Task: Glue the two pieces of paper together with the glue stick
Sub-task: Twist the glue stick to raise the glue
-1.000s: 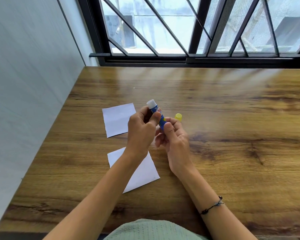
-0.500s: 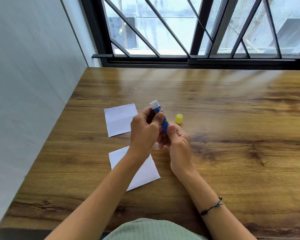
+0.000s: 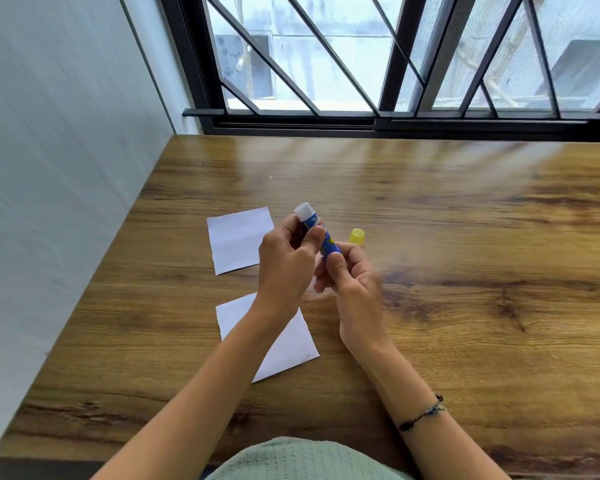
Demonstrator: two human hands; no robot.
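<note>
Meanwhile, uncapped glue stick [image 3: 317, 229] gripped by left hand [image 3: 284, 261] and right hand [image 3: 352, 282]; yellow cap [image 3: 356, 236] lay just beyond right hand; two papers beside left hand.

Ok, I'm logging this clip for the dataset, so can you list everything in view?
glue stick: 1, blue, white tip exposed, held in both hands
cap: 1, yellow, on table right of hands
paper pieces: 2, white, one far, one near under left forearm
table: 1, brown wood
window grille: 1, black, behind table
wall: 1, white, left
bracelet: 1, dark, right wrist
left hand: grips barrel
right hand: grips base
</note>
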